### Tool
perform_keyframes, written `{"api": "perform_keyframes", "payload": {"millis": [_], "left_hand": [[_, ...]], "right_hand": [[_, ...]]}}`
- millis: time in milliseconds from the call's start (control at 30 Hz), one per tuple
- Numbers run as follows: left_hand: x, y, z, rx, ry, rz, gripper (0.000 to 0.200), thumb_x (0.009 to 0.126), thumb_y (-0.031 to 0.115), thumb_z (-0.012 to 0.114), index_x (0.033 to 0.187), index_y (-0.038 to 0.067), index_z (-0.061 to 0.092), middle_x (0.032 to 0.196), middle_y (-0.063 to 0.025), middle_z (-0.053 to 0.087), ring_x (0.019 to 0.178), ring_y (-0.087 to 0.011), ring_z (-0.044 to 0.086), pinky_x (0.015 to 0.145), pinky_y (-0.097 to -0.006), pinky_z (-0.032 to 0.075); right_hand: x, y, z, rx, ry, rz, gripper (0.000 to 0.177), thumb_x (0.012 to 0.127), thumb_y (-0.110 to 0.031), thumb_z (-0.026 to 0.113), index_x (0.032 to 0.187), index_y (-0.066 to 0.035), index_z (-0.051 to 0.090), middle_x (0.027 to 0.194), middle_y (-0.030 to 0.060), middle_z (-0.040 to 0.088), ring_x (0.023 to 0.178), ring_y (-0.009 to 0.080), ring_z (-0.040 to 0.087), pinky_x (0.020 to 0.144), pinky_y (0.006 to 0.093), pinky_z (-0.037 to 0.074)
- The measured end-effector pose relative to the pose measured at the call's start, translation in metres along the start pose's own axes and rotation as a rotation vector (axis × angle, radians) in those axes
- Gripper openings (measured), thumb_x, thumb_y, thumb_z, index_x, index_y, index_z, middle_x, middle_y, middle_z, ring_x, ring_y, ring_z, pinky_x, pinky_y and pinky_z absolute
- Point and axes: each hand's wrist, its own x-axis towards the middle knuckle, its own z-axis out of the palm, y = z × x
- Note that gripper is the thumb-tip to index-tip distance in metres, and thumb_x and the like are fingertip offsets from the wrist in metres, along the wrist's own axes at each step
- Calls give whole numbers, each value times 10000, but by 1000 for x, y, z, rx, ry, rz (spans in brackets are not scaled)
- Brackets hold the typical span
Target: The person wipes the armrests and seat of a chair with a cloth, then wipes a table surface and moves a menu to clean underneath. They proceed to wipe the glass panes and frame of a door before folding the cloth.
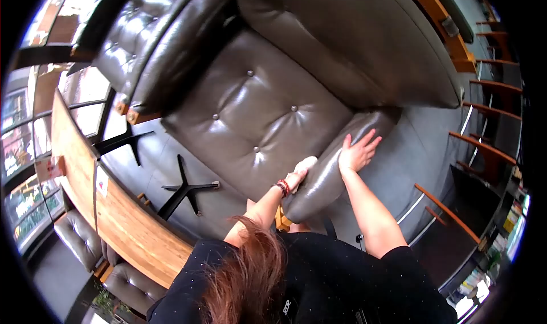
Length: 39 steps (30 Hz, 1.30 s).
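A dark brown leather armchair with a buttoned seat fills the middle of the view. Its padded armrest lies nearest to me. My right hand rests flat on top of this armrest, fingers spread. On the armrest's inner side, my left hand, with a red beaded bracelet at the wrist, is closed on a pale, whitish cloth-like item. The item touches the leather where seat and armrest meet. The chair's backrest rises beyond.
A long wooden table runs along the left, with a black star-shaped table foot beside it. Another leather seat stands at the upper left. Wooden-edged shelves or chairs line the right. Grey floor shows beyond the armrest.
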Motion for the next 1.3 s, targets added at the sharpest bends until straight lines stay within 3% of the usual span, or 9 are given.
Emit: {"api": "perform_keyframes", "payload": {"millis": [333, 533, 700, 833, 900, 1033, 1200, 1267, 1300], "left_hand": [[-132, 51, -47, -1028, 9, 103, 619, 853, 422, 588, 1315, 41, 433, 1292, -136, 510, 1150, -254, 513, 1006, -405, 370], [-268, 49, -53, -1195, 173, 607, 581, 894, 381, 540, 1331, 22, 407, 1274, -98, 534, 1152, -219, 526, 1001, -390, 391], [-309, 52, -16, -256, 907, 839, 485, 877, 385, 519, 1210, 33, 505, 1035, -145, 615, 988, -234, 571, 881, -323, 432], [-415, 121, 49, 568, 1073, 342, 394, 838, 323, 547, 1112, 41, 523, 1152, -218, 523, 1080, -326, 503, 927, -432, 395], [-330, 60, 54, 703, 1257, 721, 627, 846, 430, 529, 1342, 75, 383, 1339, -230, 387, 1280, -386, 318, 1063, -514, 226], [-402, 42, 52, 314, 1055, 954, 649, 871, 445, 519, 1358, 48, 356, 1383, -225, 348, 1310, -375, 284, 1088, -463, 214], [-456, -74, -14, 166, 1209, 626, 599, 862, 427, 534, 1294, 24, 440, 1311, -230, 443, 1266, -358, 364, 1068, -421, 272], [-471, -141, -37, 136, 1277, 453, 617, 861, 459, 512, 1305, 37, 433, 1342, -219, 421, 1277, -362, 348, 1070, -437, 264], [-478, -173, -42, 164, 1333, 314, 635, 861, 474, 509, 1319, 44, 419, 1364, -215, 400, 1284, -367, 336, 1070, -440, 263]], "right_hand": [[45, 65, 29, 350, -330, -179, 897, 784, -624, 541, 1458, -186, 144, 1500, 211, 74, 1331, 436, 224, 1029, 556, 279], [6, 35, -57, 781, -469, -496, 419, 874, -170, 589, 1243, -6, 478, 1167, 158, 560, 1094, 254, 524, 935, 351, 416], [-140, -43, -122, 1080, -1473, -301, 476, 944, -392, 446, 1290, -65, 453, 1146, 135, 588, 980, 197, 597, 816, 303, 483], [-220, -66, -115, 1478, -2140, 157, 581, 924, -475, 415, 1339, -71, 374, 1304, 147, 472, 1178, 279, 460, 1045, 409, 325], [-219, -70, -121, 1507, -2112, 45, 575, 925, -468, 410, 1336, -67, 375, 1308, 146, 468, 1181, 287, 459, 1047, 412, 327], [-243, -66, -183, 1584, -2031, -100, 564, 928, -455, 400, 1330, -60, 378, 1316, 144, 461, 1187, 302, 457, 1050, 417, 332], [-245, -71, -161, 1390, -1840, -583, 489, 953, -395, 332, 1319, -75, 384, 1341, 119, 442, 1224, 314, 423, 1038, 452, 347], [-268, -76, -183, 1599, -2057, 33, 463, 948, -395, 350, 1276, -78, 429, 1292, 127, 479, 1185, 313, 458, 1010, 485, 372], [-273, -78, -172, 1480, -1871, -392, 445, 948, -382, 355, 1269, -85, 439, 1287, 121, 484, 1183, 310, 459, 1007, 482, 374]]}}
